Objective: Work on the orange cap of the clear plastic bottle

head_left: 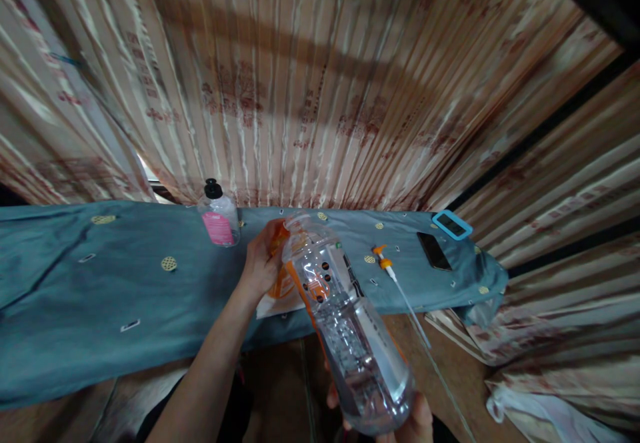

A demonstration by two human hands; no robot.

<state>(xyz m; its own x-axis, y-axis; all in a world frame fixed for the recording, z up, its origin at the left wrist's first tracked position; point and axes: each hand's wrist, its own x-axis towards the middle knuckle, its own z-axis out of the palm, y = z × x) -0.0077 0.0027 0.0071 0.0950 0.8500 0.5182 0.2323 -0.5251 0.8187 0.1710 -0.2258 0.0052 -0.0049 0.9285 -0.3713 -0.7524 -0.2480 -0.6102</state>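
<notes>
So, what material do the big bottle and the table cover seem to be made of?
The big bottle in the right hand looks like clear, glossy plastic: you see straight through it, with bright highlights. The table cover looks like woven fabric, blue-grey and matte: it creases and drapes over the edge.

I can read no text anywhere. The pink label on the small bottle [219, 219], the orange label on the clear bottle [345, 323] and the red characters printed on the curtain [320, 96] are too blurred.
</notes>
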